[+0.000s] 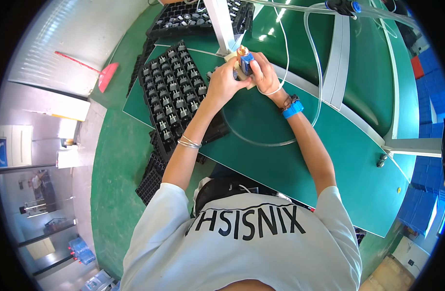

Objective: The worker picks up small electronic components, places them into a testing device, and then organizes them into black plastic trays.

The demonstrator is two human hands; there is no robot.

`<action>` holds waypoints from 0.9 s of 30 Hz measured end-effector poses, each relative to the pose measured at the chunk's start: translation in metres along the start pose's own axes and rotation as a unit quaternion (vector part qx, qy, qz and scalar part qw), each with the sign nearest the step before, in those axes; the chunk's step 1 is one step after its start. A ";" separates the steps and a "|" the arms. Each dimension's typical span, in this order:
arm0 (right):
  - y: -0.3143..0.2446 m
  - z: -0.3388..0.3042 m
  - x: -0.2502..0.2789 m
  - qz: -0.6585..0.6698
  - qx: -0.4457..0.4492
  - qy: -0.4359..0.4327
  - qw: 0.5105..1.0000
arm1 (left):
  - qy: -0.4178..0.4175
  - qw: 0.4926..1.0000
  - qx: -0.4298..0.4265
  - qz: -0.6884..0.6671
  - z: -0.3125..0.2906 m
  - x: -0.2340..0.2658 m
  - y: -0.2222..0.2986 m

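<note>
In the middle at the far side of the green table, both my hands meet at a pale block [252, 83] near the foot of a white post. My right hand [267, 76] is closed around a small blue tool [246, 63] with a copper-coloured tip. A thin white tube [287, 58] runs down to that wrist. My left hand [223, 83] has its fingers bent and closed against the block; whatever they grip is hidden. Just left of it lies a tilted black tray [148, 81] holding rows of plug parts with metal prongs.
Another black tray [156, 32] of parts stands at the far left, beside the white post [219, 23]. A clear hose [320, 72] loops over the green table [280, 170]. Small metal pieces [381, 160] lie at the right. Blue boxes [418, 209] are stacked beyond.
</note>
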State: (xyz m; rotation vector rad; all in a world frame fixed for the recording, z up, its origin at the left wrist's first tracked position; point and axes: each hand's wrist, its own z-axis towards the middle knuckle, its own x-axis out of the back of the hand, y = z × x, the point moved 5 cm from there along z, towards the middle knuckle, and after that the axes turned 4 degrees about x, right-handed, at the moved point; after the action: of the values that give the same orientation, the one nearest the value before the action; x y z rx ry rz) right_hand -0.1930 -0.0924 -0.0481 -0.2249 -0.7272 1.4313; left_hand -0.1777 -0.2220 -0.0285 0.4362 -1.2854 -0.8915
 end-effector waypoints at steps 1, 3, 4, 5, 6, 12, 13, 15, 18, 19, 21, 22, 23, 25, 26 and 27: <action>0.001 0.000 0.001 -0.007 -0.004 0.006 1.000 | 0.018 0.999 -0.021 0.025 0.000 0.000 0.002; 0.008 -0.005 0.001 -0.027 0.044 0.050 0.997 | 0.014 0.999 -0.038 0.020 0.000 -0.004 0.000; 0.005 -0.003 0.001 -0.026 0.045 0.051 0.997 | 0.012 0.998 -0.052 0.015 0.000 -0.004 0.001; 0.006 -0.001 0.000 -0.002 -0.005 0.034 0.999 | 0.012 0.998 -0.052 0.016 0.000 -0.003 0.000; 0.008 0.001 -0.001 0.022 -0.054 0.018 0.998 | 0.006 0.999 -0.040 0.014 0.000 -0.004 -0.002; 0.006 0.002 -0.001 0.025 -0.099 0.015 0.995 | 0.008 0.999 -0.027 0.030 -0.002 -0.007 0.001; 0.006 0.002 0.000 0.025 -0.099 0.015 0.995 | 0.011 0.999 -0.031 0.036 -0.003 -0.007 0.002; 0.007 0.003 0.000 0.031 -0.107 0.013 0.994 | 0.009 0.999 -0.029 0.038 -0.002 -0.006 0.001; 0.014 0.002 0.002 0.045 -0.084 0.000 0.995 | 0.009 0.999 -0.032 0.037 -0.001 -0.008 0.001; 0.021 0.000 0.003 0.044 -0.085 0.001 0.995 | 0.012 0.999 -0.038 0.035 0.000 -0.008 0.002; 0.010 -0.006 0.012 -0.089 0.156 0.058 0.982 | 0.012 0.999 -0.036 0.026 0.002 -0.012 0.005; 0.007 -0.006 0.012 -0.086 0.155 0.059 0.982 | 0.017 0.999 -0.031 0.022 0.001 -0.010 0.004; 0.012 -0.001 0.013 -0.001 0.030 0.034 0.999 | 0.017 0.999 -0.029 0.024 0.000 -0.008 0.003; 0.011 0.002 0.016 0.083 -0.096 0.008 0.992 | 0.012 0.999 -0.019 0.034 0.000 -0.005 0.001; 0.006 0.003 0.016 0.026 -0.103 -0.037 0.994 | 0.011 0.999 -0.019 0.034 -0.001 -0.004 0.001; 0.003 0.002 0.015 -0.031 -0.110 -0.083 0.990 | 0.008 0.999 -0.015 0.033 -0.001 -0.004 0.000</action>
State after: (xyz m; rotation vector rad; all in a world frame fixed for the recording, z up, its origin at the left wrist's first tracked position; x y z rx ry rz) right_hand -0.1974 -0.0782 -0.0431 -0.2544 -1.0215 1.3214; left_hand -0.1765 -0.2193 -0.0309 0.3746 -1.2640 -0.8498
